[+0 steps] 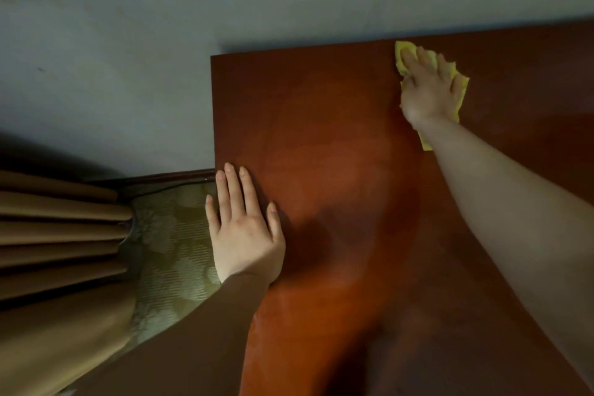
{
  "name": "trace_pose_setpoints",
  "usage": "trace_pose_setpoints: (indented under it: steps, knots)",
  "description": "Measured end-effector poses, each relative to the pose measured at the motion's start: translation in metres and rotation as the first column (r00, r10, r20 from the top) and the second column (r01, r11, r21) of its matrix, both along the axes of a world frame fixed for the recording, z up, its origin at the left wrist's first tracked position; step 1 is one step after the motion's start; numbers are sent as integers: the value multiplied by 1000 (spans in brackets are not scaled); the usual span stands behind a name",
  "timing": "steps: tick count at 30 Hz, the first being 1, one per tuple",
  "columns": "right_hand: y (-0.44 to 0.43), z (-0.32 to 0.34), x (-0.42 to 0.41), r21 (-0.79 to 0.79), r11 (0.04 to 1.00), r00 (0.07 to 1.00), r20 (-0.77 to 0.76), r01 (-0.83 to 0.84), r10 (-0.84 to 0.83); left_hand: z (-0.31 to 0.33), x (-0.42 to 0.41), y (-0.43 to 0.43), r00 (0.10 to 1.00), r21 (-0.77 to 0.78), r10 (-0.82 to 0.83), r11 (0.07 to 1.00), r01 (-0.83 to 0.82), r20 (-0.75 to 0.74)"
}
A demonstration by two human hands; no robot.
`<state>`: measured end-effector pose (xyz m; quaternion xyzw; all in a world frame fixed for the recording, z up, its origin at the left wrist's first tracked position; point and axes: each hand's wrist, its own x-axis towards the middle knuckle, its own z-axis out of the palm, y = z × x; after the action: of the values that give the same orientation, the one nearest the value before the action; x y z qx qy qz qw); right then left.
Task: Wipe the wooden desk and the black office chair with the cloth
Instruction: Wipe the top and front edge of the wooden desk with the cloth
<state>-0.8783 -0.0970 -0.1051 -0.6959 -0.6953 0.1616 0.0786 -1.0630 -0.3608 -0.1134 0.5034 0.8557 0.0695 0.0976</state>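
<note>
Now our right hand presses the yellow cloth down, fingers spread, on the wooden desk at upper right. Our left hand lies flat, fingers straight, on the desk's left edge, lower centre.

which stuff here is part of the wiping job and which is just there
Job: yellow cloth, wooden desk, right hand pressing the cloth flat, left hand resting on the desk.
Just there: brown curtain, patterned carpet, grey wall.
</note>
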Motion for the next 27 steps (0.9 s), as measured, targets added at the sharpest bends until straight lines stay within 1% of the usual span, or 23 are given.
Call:
trace_pose_setpoints:
  steps: [2,3,6,8,10,12,16,18,20,22,24,27]
  knots:
    - [3,0,-10,-3,1000,1000,-17,2,-2,0,-1,1,1000,-1,2,1000,-3,-1]
    - [0,0,-12,1,1000,999,-27,-26,26,0,-1,1,1000,-2,2,1000,-2,-1]
    - [-26,-1,-13,24,984,982,-73,-176,177,-1,-2,1,1000,1,0,1000,0,-3]
    - [-55,-1,-12,46,960,957,-79,-275,278,-1,-2,0,1000,4,-1,1000,1,-5]
    - [-92,-1,-12,75,932,932,-53,-354,358,0,-2,0,1000,10,-1,1000,1,-6]
    - [-132,1,-13,100,917,918,-52,-387,393,0,-3,1,1000,18,0,1000,0,-6]
    - [-211,2,-14,123,908,913,-37,-400,407,-1,-2,1,1000,17,7,1000,-6,-11]
    - [-243,0,-13,145,881,889,-12,-450,457,-2,-1,1,1000,16,10,1000,-10,-10]
    - [-263,-1,-9,180,834,848,9,-522,529,-2,-1,0,1000,15,10,1000,-10,-11]
    - [-264,-1,-2,173,789,803,25,-590,595,-1,0,-1,1000,15,9,1000,-9,-11]
    - [-250,0,2,101,763,769,48,-639,638,-1,0,-1,1000,18,10,1000,-10,-9]
    - [-210,1,1,22,766,767,28,-642,642,0,0,-1,1000,26,4,1000,-4,-4]
